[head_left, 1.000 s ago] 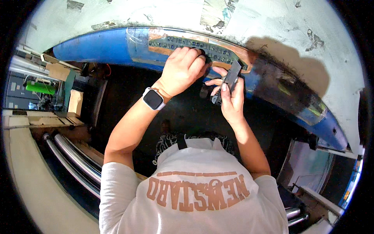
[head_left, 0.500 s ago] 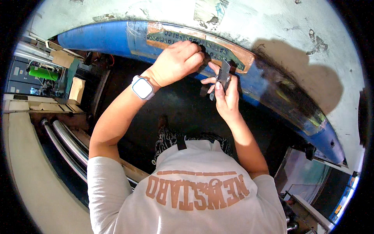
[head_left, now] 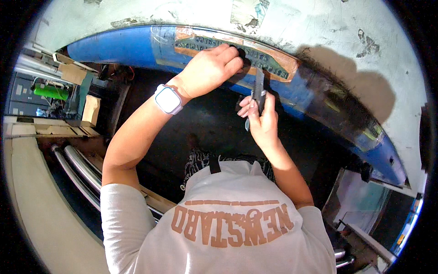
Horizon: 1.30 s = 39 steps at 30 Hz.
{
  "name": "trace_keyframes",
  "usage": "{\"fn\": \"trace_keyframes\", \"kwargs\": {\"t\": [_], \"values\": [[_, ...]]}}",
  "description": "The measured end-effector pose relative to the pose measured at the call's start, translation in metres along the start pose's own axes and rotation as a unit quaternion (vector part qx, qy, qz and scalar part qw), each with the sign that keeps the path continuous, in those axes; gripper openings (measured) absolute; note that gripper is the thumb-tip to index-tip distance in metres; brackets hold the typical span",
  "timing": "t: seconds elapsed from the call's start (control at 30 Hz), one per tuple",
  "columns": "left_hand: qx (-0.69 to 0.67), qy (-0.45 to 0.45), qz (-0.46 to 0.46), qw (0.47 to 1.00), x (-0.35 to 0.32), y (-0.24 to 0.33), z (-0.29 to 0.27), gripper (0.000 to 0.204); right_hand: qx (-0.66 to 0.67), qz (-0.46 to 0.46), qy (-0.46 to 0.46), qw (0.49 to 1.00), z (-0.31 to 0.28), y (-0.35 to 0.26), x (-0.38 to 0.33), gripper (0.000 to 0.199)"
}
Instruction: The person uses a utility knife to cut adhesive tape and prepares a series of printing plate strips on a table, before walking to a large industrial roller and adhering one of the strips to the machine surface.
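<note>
In front of me a dark green printing plate (head_left: 278, 68) with raised characters lies on a brown backing (head_left: 292, 64), fixed to a long blue curved sheet (head_left: 114, 45). My left hand (head_left: 212, 67), with a white watch (head_left: 169, 99) at its wrist, is closed over the middle of the plate. Its fingertips are turned away, so whatever they pinch is hidden. Just right of it and nearer to me, my right hand (head_left: 263, 121) grips a utility knife (head_left: 259, 89). The broad grey blade points away from me, its tip close to the plate's near edge.
A pale, stained surface (head_left: 310, 27) rises behind the blue sheet. At the left are shiny metal rollers (head_left: 82, 164), a cream machine frame (head_left: 32, 192), cardboard pieces (head_left: 91, 109) and a green cylinder (head_left: 51, 92). A pale panel (head_left: 360, 201) stands at the lower right.
My right hand has drawn back slightly toward me and turned, the knife now pointing straighter away from me. The fingers have curled round its handle. My left hand has shifted slightly right.
</note>
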State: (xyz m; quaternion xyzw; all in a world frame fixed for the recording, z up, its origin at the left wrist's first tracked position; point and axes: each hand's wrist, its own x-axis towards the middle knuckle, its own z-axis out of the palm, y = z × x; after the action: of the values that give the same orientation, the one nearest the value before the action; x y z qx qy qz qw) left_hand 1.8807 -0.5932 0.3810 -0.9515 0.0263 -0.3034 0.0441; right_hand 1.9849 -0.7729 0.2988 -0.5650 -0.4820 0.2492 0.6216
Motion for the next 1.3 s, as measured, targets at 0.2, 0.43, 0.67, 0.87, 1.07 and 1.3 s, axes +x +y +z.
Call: {"fn": "trace_keyframes", "kwargs": {"t": [0.2,0.43,0.67,0.87,1.07,1.3], "values": [[-0.025,0.024,0.039,0.999,-0.001,-0.011,0.005,0.022,-0.106,0.099,0.04,0.989,0.023,-0.012,-0.006,0.046],[-0.08,0.034,0.066,0.994,0.004,-0.021,0.007,0.02,-0.222,0.167,0.104,0.955,0.046,-0.02,-0.008,0.044],[-0.106,0.048,0.081,0.99,0.006,-0.025,0.007,0.022,-0.252,0.164,0.16,0.94,0.065,-0.024,-0.005,0.04],[-0.109,0.06,0.09,0.988,0.006,-0.026,0.008,0.022,-0.311,0.178,0.168,0.918,0.071,-0.027,-0.001,0.039],[-0.112,0.057,0.093,0.988,0.005,-0.026,0.009,0.021,-0.349,0.223,0.14,0.899,0.071,-0.044,0.0,0.036],[-0.093,0.042,0.096,0.99,0.004,-0.023,0.007,0.018,-0.322,0.277,0.079,0.902,0.058,-0.046,-0.017,0.031]]}}
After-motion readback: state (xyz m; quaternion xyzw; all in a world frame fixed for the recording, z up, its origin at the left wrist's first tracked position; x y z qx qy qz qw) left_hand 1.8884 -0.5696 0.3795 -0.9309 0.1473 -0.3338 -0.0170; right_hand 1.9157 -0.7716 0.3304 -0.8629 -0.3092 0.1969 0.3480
